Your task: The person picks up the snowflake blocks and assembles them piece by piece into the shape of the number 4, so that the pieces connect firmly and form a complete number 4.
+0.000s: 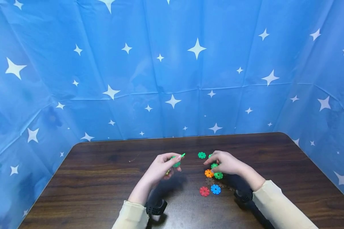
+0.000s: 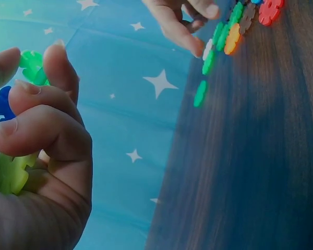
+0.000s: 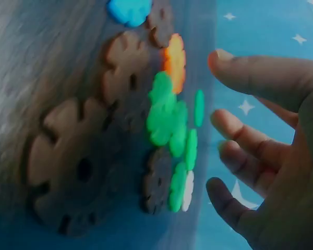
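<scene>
Star-print backdrop (image 1: 172, 73): blue, white stars, rising beyond both hands' fingers.
Wood-grain table (image 1: 97, 184): dark brown, below the fingers of both hands.
Cream sleeves (image 1: 280, 206): one on each forearm, behind the fingers and wrists.
Left hand (image 1: 161, 165): thumb and index tip clamped on a green snowflake disc (image 2: 30, 62); the other fingers curl inward over further discs.
Right hand (image 1: 227, 163): thumb and fingers apart, loosely bent, nothing between them, above the loose discs; contact with any disc cannot be told.
Black wrist units (image 1: 157, 207): one under each wrist, well behind the fingertips.
Held pieces: beside the green disc at the left fingertips is a second green piece, edge-on; whether they are joined is unclear. A blue disc (image 2: 4, 104) sits by the middle finger, a yellow disc (image 2: 11, 174) lower, against the palm.
Loose green discs (image 1: 218, 175): mostly clustered under the right fingers and thumb; one lies apart, just left of and beyond the index tip.
Brown discs (image 3: 57, 156): nearer the body than the right thumb, partly beneath the wrist.
Orange disc (image 1: 209, 173): just beside the right thumb tip.
Red disc (image 1: 204, 191) and loose blue disc (image 1: 216, 189): side by side, bodyward of that thumb.
White disc (image 3: 188, 191): against a green one, near the right fingers.
</scene>
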